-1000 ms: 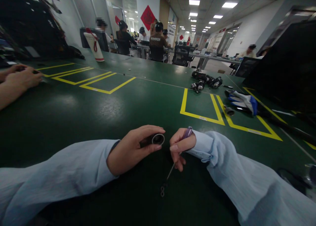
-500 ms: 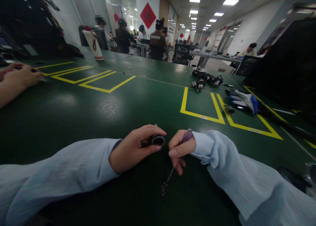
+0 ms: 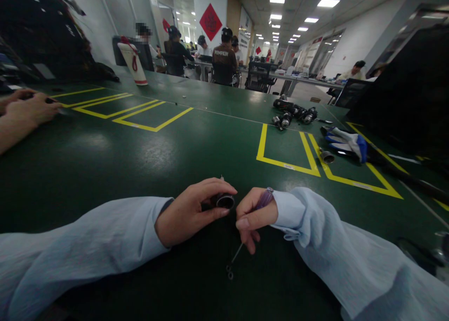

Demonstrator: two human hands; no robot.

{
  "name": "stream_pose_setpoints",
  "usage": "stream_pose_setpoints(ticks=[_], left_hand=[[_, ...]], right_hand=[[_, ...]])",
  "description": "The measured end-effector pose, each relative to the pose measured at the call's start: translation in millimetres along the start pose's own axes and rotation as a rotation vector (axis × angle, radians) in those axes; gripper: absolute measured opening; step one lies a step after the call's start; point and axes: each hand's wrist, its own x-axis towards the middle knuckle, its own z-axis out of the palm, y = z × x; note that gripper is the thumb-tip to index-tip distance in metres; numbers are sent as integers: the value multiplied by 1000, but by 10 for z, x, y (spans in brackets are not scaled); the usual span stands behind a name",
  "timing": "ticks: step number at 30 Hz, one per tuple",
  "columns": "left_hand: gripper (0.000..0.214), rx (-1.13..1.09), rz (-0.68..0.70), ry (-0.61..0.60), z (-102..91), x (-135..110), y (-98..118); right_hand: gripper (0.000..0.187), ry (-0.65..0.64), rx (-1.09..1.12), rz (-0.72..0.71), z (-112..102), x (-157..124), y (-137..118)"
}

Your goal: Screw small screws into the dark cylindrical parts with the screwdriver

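My left hand (image 3: 191, 211) is closed round a short black cylinder (image 3: 223, 201) with a silvery rim, held just above the green table (image 3: 140, 148). A thin pin sticks up behind it. My right hand (image 3: 251, 213) is closed on a small screwdriver (image 3: 264, 198) with a purple handle. Its thin shaft points down and towards me. The tip is at two small dark rings (image 3: 229, 271) lying on the table. The two hands nearly touch.
Yellow tape boxes (image 3: 286, 164) mark the table. Several black cylindrical parts (image 3: 293, 115) lie at the back right, with a blue-and-white glove (image 3: 345, 143) and a small metal part (image 3: 326, 157). Another person's hands (image 3: 26, 110) rest at the left edge. A white cup (image 3: 133, 64) stands far left.
My hands have drawn slightly closer together and the black cylinder has tilted a little. The screwdriver tip has stayed by the small rings. The view has shifted slightly.
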Motion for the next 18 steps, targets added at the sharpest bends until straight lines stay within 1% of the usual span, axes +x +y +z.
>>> stream_pose_setpoints(ticks=[3, 6, 11, 14, 18], left_hand=[[30, 2, 6, -9, -5, 6, 12], [29, 5, 8, -2, -6, 5, 9], [29, 8, 16, -12, -8, 2, 5], [29, -3, -11, -3, -2, 3, 19], [30, -130, -99, 50, 22, 3, 21]], right_hand=[[23, 25, 6, -33, 6, 17, 22], [24, 45, -2, -36, 12, 24, 34], [26, 85, -73, -39, 74, 21, 7], [25, 132, -184, -26, 152, 7, -43], [24, 237, -459, -37, 246, -25, -104]])
